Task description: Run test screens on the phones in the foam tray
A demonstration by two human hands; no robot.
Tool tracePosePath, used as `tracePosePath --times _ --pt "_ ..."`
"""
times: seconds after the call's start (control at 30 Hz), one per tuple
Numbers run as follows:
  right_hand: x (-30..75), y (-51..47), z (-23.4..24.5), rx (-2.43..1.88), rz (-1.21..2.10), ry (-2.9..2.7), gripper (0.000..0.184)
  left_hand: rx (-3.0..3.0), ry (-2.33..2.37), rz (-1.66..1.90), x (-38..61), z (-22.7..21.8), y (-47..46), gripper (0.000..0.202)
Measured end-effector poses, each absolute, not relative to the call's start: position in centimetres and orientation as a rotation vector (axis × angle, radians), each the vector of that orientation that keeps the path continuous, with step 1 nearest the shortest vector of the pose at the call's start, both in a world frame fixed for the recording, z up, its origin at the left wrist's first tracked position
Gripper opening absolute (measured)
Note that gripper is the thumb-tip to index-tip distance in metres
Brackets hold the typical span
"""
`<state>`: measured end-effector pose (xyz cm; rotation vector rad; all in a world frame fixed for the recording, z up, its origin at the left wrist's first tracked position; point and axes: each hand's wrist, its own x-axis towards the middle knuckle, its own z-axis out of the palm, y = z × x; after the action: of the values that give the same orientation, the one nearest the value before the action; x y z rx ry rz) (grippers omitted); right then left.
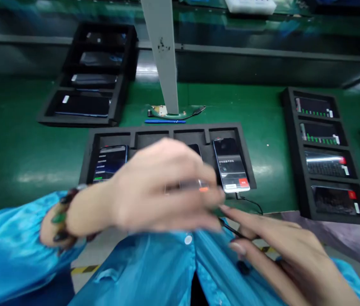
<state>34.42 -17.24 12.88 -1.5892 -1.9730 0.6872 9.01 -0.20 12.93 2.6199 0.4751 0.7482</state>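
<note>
At four o'clock, my right hand pinches a thin black cable, apparently guiding it; next needs steadiness; left hand's grip: cannot tell.

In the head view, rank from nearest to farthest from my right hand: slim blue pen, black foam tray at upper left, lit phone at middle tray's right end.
From your right hand:
1. Lit phone, ahead and left.
2. Slim blue pen, farther ahead and left.
3. Black foam tray, upper left.

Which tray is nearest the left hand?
The middle tray, partly hidden behind the left hand; the upper-left tray and the right-side trays lie farther from it.
</note>
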Motion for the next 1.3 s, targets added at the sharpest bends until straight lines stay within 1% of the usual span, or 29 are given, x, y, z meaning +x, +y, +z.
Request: tracePosePath --times 0.03,0.1,0.13,0.23,0.33,0.47,0.63,0.8,1.13,1.3 --pt "34.6 -17.8 12.1 -1.637 0.790 -1.961 0.046 2.633 0.433 0.736 9.2 11.8 2.0 0.026" --pt "34.7 -18.1 10.2 -1.648 0.990 -1.953 0.037 2.647 0.627 0.546 9.7 8.9 6.4 0.038" --pt "34.5 -18.1 9.2 -1.639 1.041 -1.935 0.033 2.670 0.682 0.413 10.0 7.4 8.2 0.042" --pt "33.5 -17.5 5.9 -1.592 1.020 -1.923 0.025 2.694 0.745 0.157 10.9 3.7 11.3 0.049" --pt "32.5 -17.0 3.4 -1.514 0.901 -1.970 0.024 2.636 0.698 0.116 11.7 2.0 11.8 0.050" --pt "32.2 -16.9 1.7 -1.468 0.813 -1.981 0.024 2.561 0.653 0.148 12.3 2.1 11.6 0.051" --pt "32.5 -17.2 0.7 -1.417 0.872 -1.864 0.020 2.506 0.650 0.150 12.5 2.4 11.8 0.053" --pt "32.6 -17.3 -0.2 -1.401 0.893 -1.818 0.020 2.493 0.651 0.163 12.5 2.5 11.8 0.055" --pt "32.9 -17.0 -0.8 -1.409 0.956 -1.848 0.024 2.474 0.674 0.168 12.5 2.4 11.8 0.053" --pt "33.0 -17.1 -1.2 -1.399 0.948 -1.789 0.021 2.459 0.642 0.185 12.4 2.5 11.7 0.054"
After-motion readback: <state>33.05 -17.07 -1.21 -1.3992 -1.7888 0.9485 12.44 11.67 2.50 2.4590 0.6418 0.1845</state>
